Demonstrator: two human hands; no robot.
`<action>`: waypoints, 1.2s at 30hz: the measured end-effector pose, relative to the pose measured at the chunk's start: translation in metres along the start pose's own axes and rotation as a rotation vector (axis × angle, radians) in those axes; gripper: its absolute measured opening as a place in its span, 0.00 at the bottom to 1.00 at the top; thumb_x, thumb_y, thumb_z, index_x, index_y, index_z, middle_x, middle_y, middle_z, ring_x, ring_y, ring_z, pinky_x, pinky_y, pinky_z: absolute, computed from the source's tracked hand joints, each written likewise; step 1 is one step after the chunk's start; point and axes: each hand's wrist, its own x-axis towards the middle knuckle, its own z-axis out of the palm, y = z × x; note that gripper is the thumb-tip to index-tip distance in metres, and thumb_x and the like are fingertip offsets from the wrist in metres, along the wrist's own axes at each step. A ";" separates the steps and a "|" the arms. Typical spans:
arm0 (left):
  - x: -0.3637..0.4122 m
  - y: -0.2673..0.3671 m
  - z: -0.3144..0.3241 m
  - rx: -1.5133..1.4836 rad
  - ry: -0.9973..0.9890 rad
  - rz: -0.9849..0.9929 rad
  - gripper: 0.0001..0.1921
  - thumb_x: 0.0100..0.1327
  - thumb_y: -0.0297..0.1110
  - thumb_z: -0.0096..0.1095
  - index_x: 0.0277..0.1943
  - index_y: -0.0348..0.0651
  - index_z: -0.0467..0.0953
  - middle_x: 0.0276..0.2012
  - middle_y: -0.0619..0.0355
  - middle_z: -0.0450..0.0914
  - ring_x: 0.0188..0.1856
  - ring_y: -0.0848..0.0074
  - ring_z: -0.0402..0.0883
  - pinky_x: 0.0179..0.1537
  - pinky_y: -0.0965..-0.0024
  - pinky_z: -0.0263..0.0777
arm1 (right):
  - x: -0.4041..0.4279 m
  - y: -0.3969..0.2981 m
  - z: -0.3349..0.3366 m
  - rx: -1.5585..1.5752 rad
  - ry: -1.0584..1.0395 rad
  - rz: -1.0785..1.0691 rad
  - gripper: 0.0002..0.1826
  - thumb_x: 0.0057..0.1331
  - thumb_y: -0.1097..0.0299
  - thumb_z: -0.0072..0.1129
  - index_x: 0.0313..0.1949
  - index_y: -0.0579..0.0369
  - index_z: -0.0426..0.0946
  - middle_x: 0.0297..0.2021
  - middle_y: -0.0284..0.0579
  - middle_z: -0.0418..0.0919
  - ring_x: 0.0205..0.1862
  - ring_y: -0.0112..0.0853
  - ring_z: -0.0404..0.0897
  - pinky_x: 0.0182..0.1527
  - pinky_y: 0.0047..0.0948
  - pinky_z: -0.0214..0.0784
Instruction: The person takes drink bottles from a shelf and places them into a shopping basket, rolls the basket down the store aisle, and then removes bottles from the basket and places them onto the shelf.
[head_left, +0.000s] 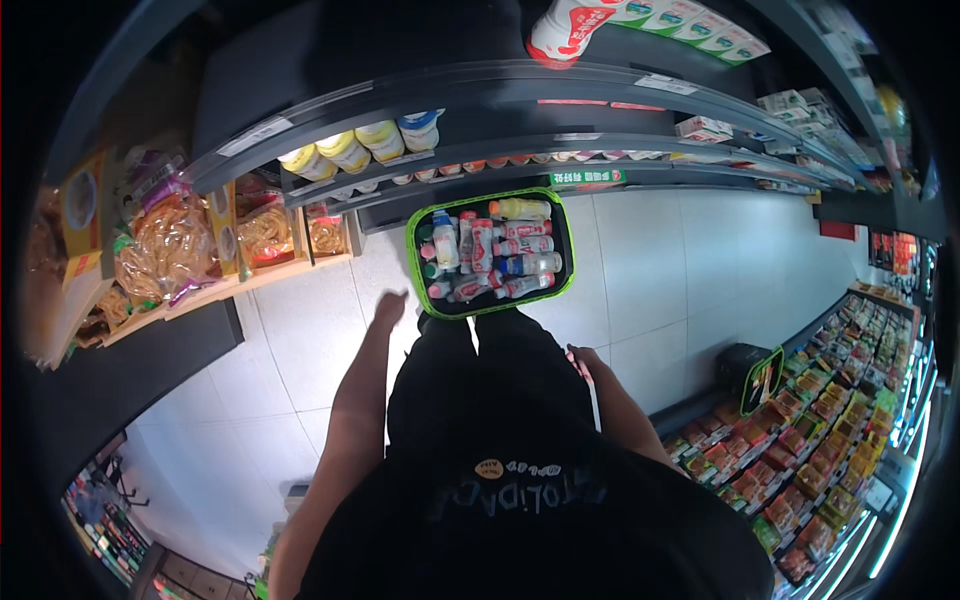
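My left hand (391, 309) hangs beside my left leg, near the lower left corner of a black basket with a green rim (568, 259). It appears to hold nothing, though its fingers are blurred. At my right thigh, my right hand (584, 355) is next to a narrow red and white item (583, 369); its fingers are partly hidden, so its grip is unclear. Drink bottles lie in the basket, among them a yellow one (519, 209), a white one with a blue cap (445, 244) and several red and white ones (481, 246). The basket is in front of my feet.
Ahead run dark shelves (495, 71) with yellow-lidded tubs (343, 151), cartons (705, 28) and a large red and white bottle (566, 34). Bagged food (176, 244) fills wooden bins at left. At right, packaged goods (795, 442) cover a sloping display beside another black basket (763, 381).
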 end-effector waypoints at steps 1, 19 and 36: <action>-0.009 -0.013 0.032 -0.031 -0.116 -0.087 0.31 0.61 0.57 0.55 0.28 0.27 0.77 0.25 0.40 0.79 0.28 0.55 0.81 0.35 0.58 0.76 | 0.004 0.007 -0.012 0.121 -0.076 0.129 0.20 0.67 0.44 0.49 0.32 0.48 0.72 0.18 0.37 0.73 0.16 0.29 0.70 0.22 0.33 0.63; 0.095 0.085 0.136 0.068 0.464 0.268 0.20 0.60 0.40 0.57 0.48 0.33 0.70 0.46 0.40 0.76 0.48 0.51 0.76 0.46 0.56 0.73 | 0.231 -0.169 -0.063 -0.328 0.704 -0.505 0.31 0.60 0.44 0.56 0.51 0.58 0.71 0.41 0.56 0.76 0.48 0.47 0.75 0.50 0.42 0.66; 0.135 0.085 0.180 0.237 0.380 -0.016 0.37 0.51 0.49 0.69 0.52 0.30 0.60 0.49 0.40 0.70 0.48 0.50 0.77 0.48 0.56 0.74 | 0.285 -0.157 -0.071 -0.267 0.714 -0.351 0.46 0.60 0.34 0.48 0.60 0.66 0.62 0.54 0.64 0.71 0.59 0.51 0.69 0.61 0.42 0.59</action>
